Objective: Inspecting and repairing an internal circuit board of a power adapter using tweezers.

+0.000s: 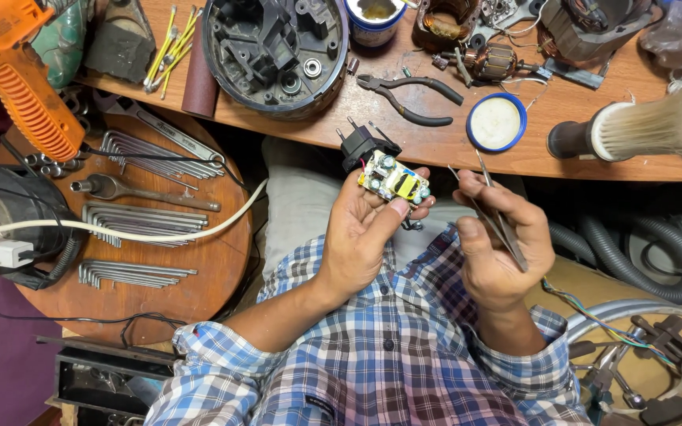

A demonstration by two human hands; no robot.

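My left hand (365, 233) holds a small yellow circuit board (392, 178) with a black two-pin plug part (361, 144) attached at its upper left. The thumb presses on the board's lower edge. My right hand (499, 237) grips metal tweezers (492, 209), their tips pointing up just right of the board and not touching it. Both hands are above my lap, in front of the wooden bench edge.
On the bench (451, 138) lie black pliers (412, 96), a blue-rimmed lid (496, 123), a brush (641, 130), a motor rotor (487, 61) and a round black housing (275, 49). A round side table (199, 268) at left carries hex key sets, a white cable and an orange heat gun (21, 75).
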